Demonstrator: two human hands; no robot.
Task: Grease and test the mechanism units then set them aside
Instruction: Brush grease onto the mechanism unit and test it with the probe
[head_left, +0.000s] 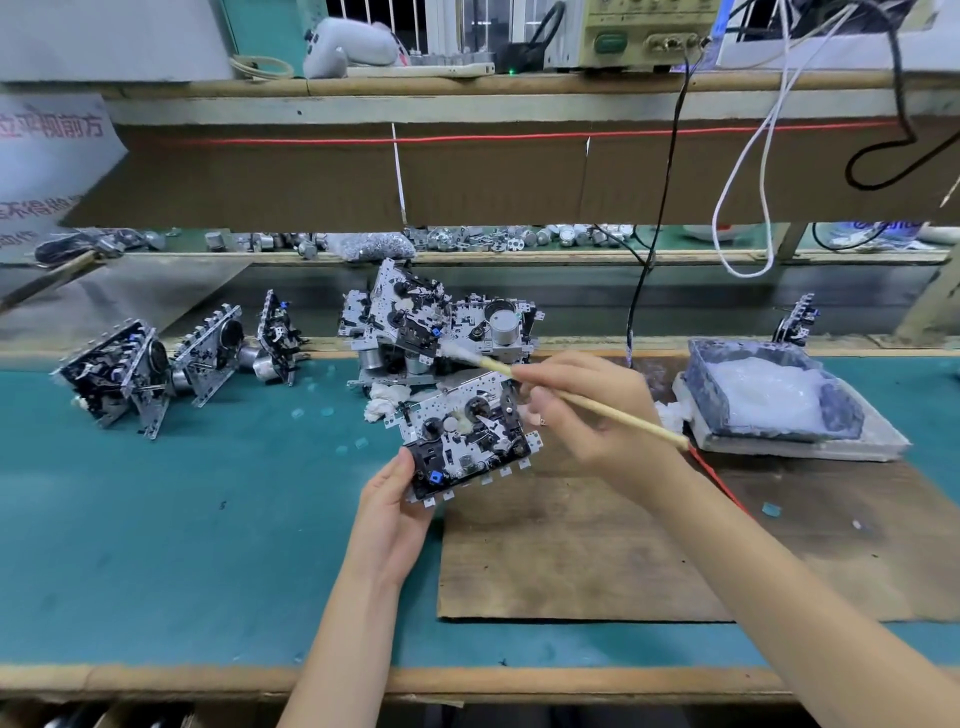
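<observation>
The left hand (395, 512) curls round the lower corner of the flat black-and-silver metal mechanism unit (467, 441), held above the green mat (208, 493), while the right hand (587, 410) pinches a thin wooden brush (623, 418); the unit looks stiff, light and delicate, best held by its edges.

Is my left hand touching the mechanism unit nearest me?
Touching. The head view shows the left hand gripping the mechanism unit at its lower left corner, thumb on its face.

An assembly workshop: test instrument (644, 36) shelved above piled mechanism units (415, 322).
</observation>
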